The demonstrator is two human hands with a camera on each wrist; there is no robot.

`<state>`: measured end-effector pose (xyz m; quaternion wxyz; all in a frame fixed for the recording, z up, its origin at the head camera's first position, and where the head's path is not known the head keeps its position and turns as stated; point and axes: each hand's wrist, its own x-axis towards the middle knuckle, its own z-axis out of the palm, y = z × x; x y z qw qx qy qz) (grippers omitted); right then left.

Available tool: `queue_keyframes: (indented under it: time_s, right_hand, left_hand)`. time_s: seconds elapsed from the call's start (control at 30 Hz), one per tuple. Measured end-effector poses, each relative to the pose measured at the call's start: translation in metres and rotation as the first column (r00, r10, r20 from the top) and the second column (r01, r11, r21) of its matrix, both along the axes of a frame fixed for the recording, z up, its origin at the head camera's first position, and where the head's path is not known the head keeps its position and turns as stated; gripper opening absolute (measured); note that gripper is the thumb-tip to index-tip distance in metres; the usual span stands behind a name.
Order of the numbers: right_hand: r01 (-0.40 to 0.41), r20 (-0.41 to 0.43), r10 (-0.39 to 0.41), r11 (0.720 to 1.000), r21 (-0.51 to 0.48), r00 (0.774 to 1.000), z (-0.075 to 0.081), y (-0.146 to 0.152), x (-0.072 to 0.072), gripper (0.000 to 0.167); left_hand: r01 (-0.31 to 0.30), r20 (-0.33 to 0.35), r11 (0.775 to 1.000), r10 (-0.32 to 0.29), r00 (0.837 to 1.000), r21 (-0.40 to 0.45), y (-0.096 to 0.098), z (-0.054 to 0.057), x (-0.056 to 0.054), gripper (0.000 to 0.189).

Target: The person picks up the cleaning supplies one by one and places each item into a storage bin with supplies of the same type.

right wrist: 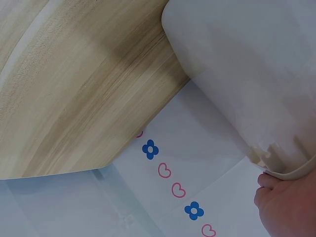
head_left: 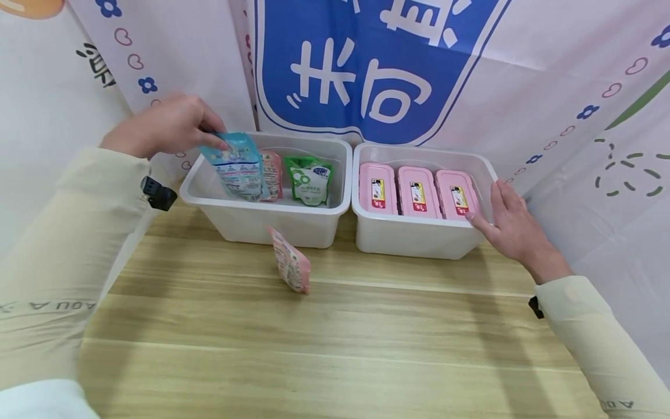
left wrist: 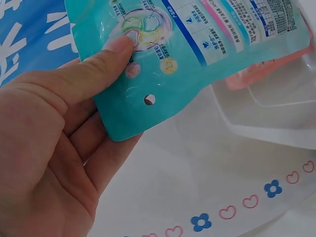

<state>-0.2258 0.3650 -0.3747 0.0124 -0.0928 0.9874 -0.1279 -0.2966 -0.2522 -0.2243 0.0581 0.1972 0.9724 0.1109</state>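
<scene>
My left hand (head_left: 170, 128) pinches the top corner of a teal refill pouch (head_left: 239, 169) between thumb and fingers. The pouch hangs upright inside the left white bin (head_left: 262, 220); in the left wrist view its printed back and a small punched hole show. Beside it in that bin stand a pink pouch (head_left: 271, 176) and a green-and-white pouch (head_left: 310, 181). My right hand (head_left: 515, 224) grips the right rim of the second white bin (head_left: 413, 237), near its front corner. That bin holds three pink lidded boxes (head_left: 419, 192) with labels, side by side.
Another pink pouch (head_left: 290, 262) stands on the wooden table (head_left: 335, 343) in front of the left bin. A printed cloth with a blue panel (head_left: 361, 70) hangs right behind both bins, and white printed sheets flank the table.
</scene>
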Motion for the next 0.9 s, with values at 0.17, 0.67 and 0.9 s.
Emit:
queue_keyframes:
  time_s: [0.17, 0.67, 0.9]
  right_hand:
    - [0.0, -0.003, 0.0, 1.0, -0.005, 1.0, -0.001, 0.001, 0.0, 0.099]
    - [0.005, -0.01, -0.005, 1.0, -0.002, 1.0, -0.002, 0.001, -0.001, 0.1]
    - [0.011, -0.002, -0.011, 1.0, -0.001, 1.0, -0.001, -0.001, -0.001, 0.1]
  left_hand:
    - [0.018, -0.014, 1.0, -0.018, 1.0, 0.013, 0.0, -0.009, -0.003, 0.021]
    - [0.047, -0.004, 0.999, -0.047, 0.999, 0.021, -0.004, -0.032, -0.015, 0.02]
    - [0.025, 0.026, 0.999, -0.026, 0.999, 0.021, -0.001, -0.043, -0.016, 0.024]
